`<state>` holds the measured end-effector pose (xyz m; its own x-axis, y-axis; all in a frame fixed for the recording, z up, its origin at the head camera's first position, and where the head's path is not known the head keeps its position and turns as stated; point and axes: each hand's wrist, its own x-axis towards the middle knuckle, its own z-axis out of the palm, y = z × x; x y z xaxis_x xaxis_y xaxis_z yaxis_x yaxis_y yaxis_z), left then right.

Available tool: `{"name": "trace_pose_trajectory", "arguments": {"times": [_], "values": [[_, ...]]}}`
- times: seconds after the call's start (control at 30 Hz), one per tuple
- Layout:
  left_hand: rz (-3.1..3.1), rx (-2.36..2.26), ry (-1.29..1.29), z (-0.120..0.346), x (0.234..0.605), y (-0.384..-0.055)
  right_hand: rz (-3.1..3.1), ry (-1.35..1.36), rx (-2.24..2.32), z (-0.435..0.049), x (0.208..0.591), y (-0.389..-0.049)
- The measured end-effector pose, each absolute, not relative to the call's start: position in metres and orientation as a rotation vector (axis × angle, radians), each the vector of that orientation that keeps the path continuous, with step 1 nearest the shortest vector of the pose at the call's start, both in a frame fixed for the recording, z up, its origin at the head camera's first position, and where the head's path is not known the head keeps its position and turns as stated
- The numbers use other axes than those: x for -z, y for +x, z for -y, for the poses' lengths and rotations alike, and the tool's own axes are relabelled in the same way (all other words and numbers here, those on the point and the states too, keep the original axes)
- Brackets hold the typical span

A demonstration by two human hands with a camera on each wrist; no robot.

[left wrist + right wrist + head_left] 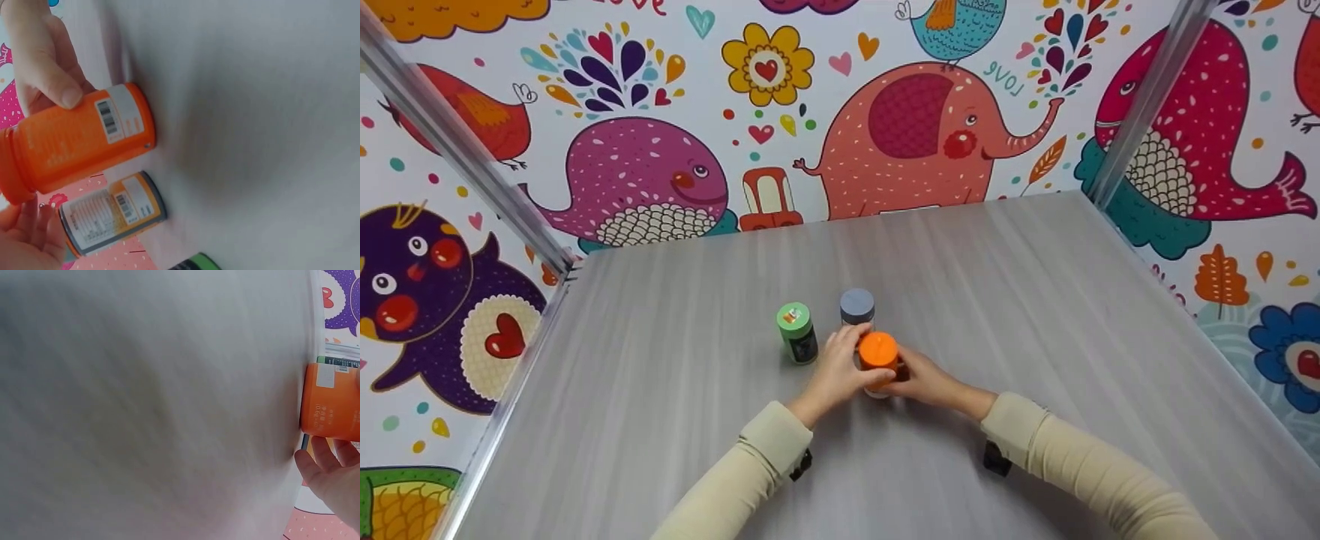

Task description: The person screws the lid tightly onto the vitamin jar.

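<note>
An orange bottle with an orange lid [878, 350] stands upright between both hands. My left hand [840, 367] grips its upper part, with the thumb across the near side. From the right, my right hand [928, 379] holds the bottle's body; in the left wrist view the right thumb [62, 87] lies along the orange bottle [84, 138]. I cannot tell whether its base touches the table. Just behind is a grey-lidded container [857, 304], partly hidden by the left hand; its orange-and-white label [104, 216] shows in the left wrist view. A green-lidded container [796, 332] stands to the left.
The grey wood-grain table [682, 352] is bounded by walls printed with cartoon animals [915, 142]. Metal posts [1147, 105] rise at the back corners, and a metal edge strip [502, 420] runs along the left side.
</note>
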<state>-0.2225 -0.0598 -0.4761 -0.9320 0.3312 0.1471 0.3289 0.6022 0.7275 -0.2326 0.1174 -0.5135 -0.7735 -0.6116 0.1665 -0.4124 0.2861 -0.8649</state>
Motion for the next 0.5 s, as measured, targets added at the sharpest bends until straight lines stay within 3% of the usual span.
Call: {"name": "trace_pose_trajectory", "arguments": {"times": [0.27, 0.5], "values": [[-2.750, -1.359, 0.577, 0.054, 0.477, -0.222, -2.360, -0.941, 1.495, -0.115, 0.499, -0.228], [-2.760, -1.409, 0.565, 0.054, 0.479, -0.221, -2.368, -0.956, 1.498, -0.121, 0.533, -0.243]]}}
